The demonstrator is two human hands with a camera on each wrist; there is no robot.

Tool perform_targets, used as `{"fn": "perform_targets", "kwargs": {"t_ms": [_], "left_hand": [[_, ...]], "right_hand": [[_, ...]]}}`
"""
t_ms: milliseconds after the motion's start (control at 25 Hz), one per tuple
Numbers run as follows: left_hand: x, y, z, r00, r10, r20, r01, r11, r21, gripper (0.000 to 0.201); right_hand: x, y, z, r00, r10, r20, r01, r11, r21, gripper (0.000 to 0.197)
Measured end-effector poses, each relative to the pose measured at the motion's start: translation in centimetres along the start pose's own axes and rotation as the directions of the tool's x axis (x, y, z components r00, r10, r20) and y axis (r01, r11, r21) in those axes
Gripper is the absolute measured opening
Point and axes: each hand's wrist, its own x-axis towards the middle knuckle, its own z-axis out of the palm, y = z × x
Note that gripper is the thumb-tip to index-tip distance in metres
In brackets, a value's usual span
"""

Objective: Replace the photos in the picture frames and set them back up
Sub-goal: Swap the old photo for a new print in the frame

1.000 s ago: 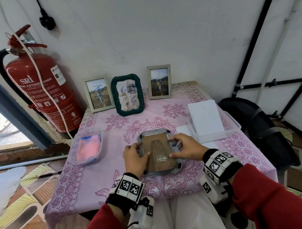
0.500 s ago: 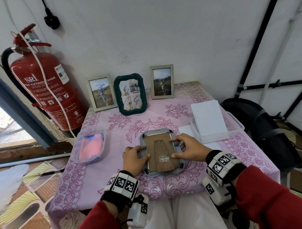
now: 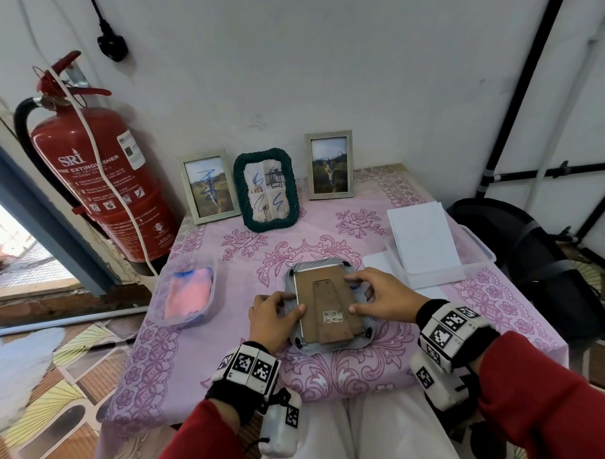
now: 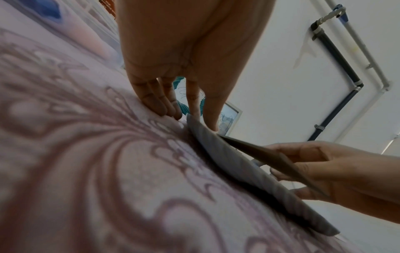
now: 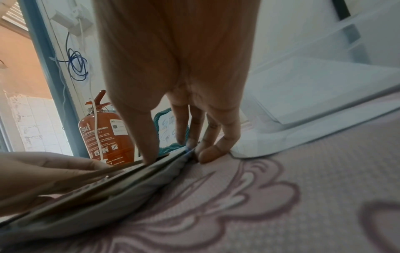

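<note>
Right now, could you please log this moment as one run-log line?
stage: backing being removed | grey frame: face-down on tablecloth | left hand: steadies frame | right hand: lifts backing board

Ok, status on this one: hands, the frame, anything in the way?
Left hand steadies grey frame, face down. Right hand lifting brown backing board. Nothing in the way.

Pink floral-patterned tabletop cloth (image 3: 502, 301); grey frame (image 3: 336, 346) with brown backing board (image 3: 325, 293); dark green braided frame (image 3: 240, 197); red fire extinguisher (image 3: 97, 188); red sleeves (image 3: 547, 402)
</note>
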Motion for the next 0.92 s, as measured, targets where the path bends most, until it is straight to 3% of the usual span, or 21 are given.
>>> {"fn": "perform_targets", "kwargs": {"t_ms": [160,400,920], "left_hand": [[0.8,0.1,-0.3,0.999,-0.028,0.043,0.028,1.000,-0.006,0.041],[1.1,-0.4,-0.3,0.997,-0.007,0.076,0.006,1.000,0.011,0.042],[1.4,-0.9,-0.1,0.998,0.003,0.068,0.003,0.996,-0.085,0.039]], "right_hand": [[0.6,-0.7,0.1,0.991,0.040,-0.128,-0.043,0.999,-0.017,0.038],[1.2,-1.3,0.5,0.996,0.080,-0.033,-0.083,0.991,-0.101,0.025],[1.2,-1.5,0.5,0.992,0.114,-0.054,-0.116,0.993,-0.029,0.037]]}}
